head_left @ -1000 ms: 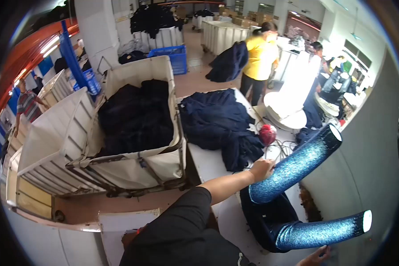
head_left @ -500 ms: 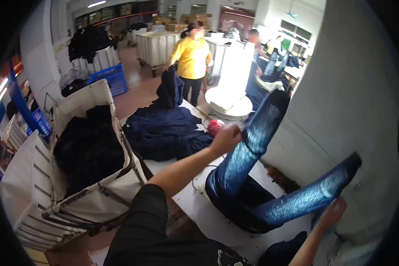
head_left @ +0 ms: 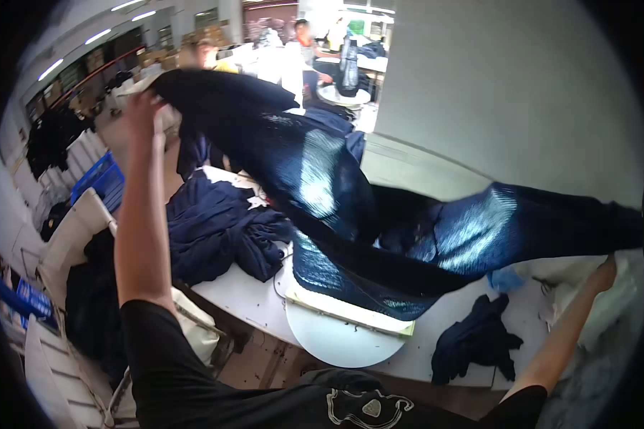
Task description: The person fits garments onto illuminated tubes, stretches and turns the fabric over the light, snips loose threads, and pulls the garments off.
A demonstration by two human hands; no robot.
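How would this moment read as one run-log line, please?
left hand: holding dark garment; right hand: near opposite end; table: below garment

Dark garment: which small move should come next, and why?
Probably lift the dark garment slightly higher: the left hand holds one end high and the right hand is by the other, but its middle hangs low over the pale base.

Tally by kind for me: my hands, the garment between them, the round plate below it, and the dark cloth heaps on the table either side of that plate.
Hands: 2, left hand and right hand
Garment: 1
Plate: 1
Dark heaps: 2, left heap and right heap
Total: 6
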